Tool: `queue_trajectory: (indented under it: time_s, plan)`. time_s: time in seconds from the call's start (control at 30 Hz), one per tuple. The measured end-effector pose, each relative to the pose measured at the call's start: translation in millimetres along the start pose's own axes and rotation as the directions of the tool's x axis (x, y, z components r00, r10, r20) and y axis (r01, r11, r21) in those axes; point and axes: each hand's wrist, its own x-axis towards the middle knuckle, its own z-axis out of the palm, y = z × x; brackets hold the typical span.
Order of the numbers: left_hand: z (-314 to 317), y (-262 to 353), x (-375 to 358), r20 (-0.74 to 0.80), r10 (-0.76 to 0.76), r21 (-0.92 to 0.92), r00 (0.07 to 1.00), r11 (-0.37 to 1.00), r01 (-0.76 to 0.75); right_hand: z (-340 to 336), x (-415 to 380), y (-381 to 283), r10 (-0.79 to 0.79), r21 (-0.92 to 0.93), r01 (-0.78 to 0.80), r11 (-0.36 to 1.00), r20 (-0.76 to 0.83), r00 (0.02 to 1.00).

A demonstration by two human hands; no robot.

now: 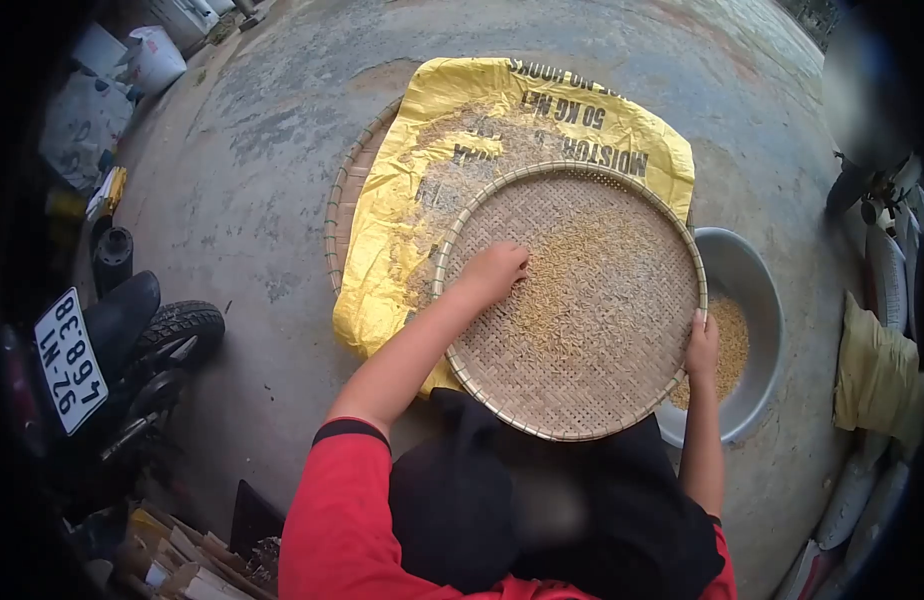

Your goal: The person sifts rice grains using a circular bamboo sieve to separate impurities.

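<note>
A round woven bamboo winnowing tray rests over my lap, with unhusked rice grains spread across its middle and right side. My right hand grips the tray's right rim. Over the left part of the tray is my left hand, its fingers curled together at the edge of the grains; whatever they pinch is hidden. Beneath the tray lies a yellow printed sack strewn with husks and grain. A second woven tray shows under the sack's left side.
To the right, a metal basin holds golden grain, partly covered by the tray and my right hand. A parked motorbike stands at the left. Filled sacks line the right edge. Cardboard scraps lie at the lower left.
</note>
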Motion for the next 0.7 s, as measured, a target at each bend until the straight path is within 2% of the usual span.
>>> queue_trajectory:
  time_s: [0.03, 0.1, 0.27, 0.43, 0.5, 0.57, 0.63, 0.7]
  plan:
    - [1.9, -3.5, 0.6, 0.002, 0.003, 0.002, 1.000, 1.000, -0.003, 0.2, 0.3, 0.9, -0.010, -0.026, 0.010, 1.000, -0.022, 1.000]
    - [4.3, -9.8, 1.5, -0.023, 0.112, 0.017, 0.993, 0.994, -0.112, -2.3, 0.5, -1.5, 0.017, -0.029, -0.016, 0.999, 0.009, 1.000]
    - [6.1, -12.3, 1.8, 0.003, 0.146, 0.094, 0.989, 0.985, -0.145, -3.5, -2.1, -8.5, 0.043, -0.082, -0.041, 0.996, 0.025, 0.999]
    - [4.9, -3.6, 7.1, 0.067, 0.152, 0.145, 0.986, 0.976, -0.161, -0.1, -1.3, -6.7, -0.019, -0.027, 0.018, 0.999, -0.016, 1.000]
    - [-0.2, 32.5, 23.7, 0.096, -0.042, -0.039, 0.994, 0.998, 0.046, -1.1, -3.2, -13.0, 0.003, -0.038, -0.004, 0.999, -0.022, 1.000]
    - [-15.1, 97.8, 46.6, 0.131, 0.127, -0.333, 0.983, 0.940, -0.077, 1.0, -5.1, -15.3, 0.026, -0.066, -0.027, 0.997, -0.024, 0.999]
    - [-24.5, 167.9, 53.1, -0.091, 0.369, -0.649, 0.925, 0.682, -0.336, -0.6, -4.4, -13.2, 0.040, -0.055, -0.041, 0.998, -0.022, 0.999]
    - [-17.8, 187.1, 61.5, -0.121, 0.428, -0.651, 0.896, 0.647, -0.397, 2.4, -4.1, -6.3, 0.021, -0.029, -0.022, 0.999, -0.038, 0.999]
